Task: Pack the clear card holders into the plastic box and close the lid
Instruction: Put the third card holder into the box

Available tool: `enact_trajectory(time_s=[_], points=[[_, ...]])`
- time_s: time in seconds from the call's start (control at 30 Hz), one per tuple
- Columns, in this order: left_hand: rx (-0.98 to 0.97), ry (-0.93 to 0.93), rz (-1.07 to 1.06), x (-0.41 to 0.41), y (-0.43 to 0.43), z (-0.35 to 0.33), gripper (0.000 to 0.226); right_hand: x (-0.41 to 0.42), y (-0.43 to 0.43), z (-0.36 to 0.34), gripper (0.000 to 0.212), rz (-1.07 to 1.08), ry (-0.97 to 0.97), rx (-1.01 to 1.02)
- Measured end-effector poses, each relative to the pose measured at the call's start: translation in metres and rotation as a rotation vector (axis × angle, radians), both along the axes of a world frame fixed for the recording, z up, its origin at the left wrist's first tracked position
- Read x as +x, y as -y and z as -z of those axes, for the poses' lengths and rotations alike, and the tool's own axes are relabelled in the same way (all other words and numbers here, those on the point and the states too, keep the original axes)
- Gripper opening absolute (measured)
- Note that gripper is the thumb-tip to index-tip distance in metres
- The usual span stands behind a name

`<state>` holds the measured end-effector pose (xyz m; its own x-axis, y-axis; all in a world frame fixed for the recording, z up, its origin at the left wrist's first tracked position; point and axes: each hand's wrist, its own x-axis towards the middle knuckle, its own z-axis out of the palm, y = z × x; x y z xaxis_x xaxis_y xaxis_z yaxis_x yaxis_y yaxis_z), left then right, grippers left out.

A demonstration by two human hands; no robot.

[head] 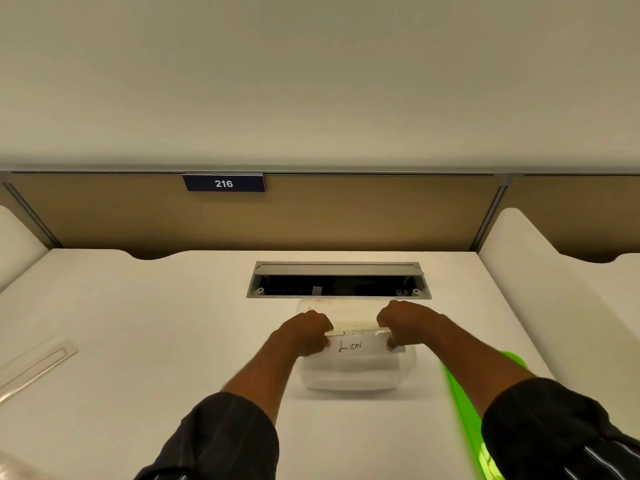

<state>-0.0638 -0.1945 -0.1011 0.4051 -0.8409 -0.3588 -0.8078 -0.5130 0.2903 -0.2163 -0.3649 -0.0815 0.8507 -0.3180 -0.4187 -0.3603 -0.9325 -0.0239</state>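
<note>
A clear plastic box [353, 374] stands on the white desk in front of me, just below the cable tray. Over its open top I hold a clear card holder [358, 346] with a white card reading "LION" inside. My left hand [306, 332] pinches its left end and my right hand [403, 323] pinches its right end. Another clear card holder [33, 367] lies flat on the desk at the far left. A bright green lid [467, 410] lies under my right forearm, partly hidden by it.
An open grey cable tray [337, 280] is set into the desk behind the box. A tan partition with a blue "216" sign [224, 183] closes the back. White side dividers [540, 258] rise on both sides. Something clear shows at the bottom left corner [14, 469].
</note>
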Motion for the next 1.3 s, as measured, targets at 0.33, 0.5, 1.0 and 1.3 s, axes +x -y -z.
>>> enact_trajectory(time_s=[0.33, 0.5, 1.0, 1.3], points=[[0.089, 0.05, 0.092, -0.003, 0.009, 0.022, 0.046, 0.008, 0.001, 0.024, 0.052, -0.089, -0.132, -0.025], [0.09, 0.128, 0.127, -0.005, 0.008, 0.032, 0.043, 0.009, -0.004, 0.036, 0.054, -0.124, -0.156, -0.05], [-0.101, 0.14, 0.08, -0.006, -0.001, 0.031, 0.047, 0.017, -0.013, 0.037, 0.056, -0.146, -0.062, -0.083], [-0.398, 0.216, -0.198, 0.017, -0.067, -0.007, 0.046, 0.066, -0.063, -0.006, 0.051, -0.145, 0.37, -0.05]])
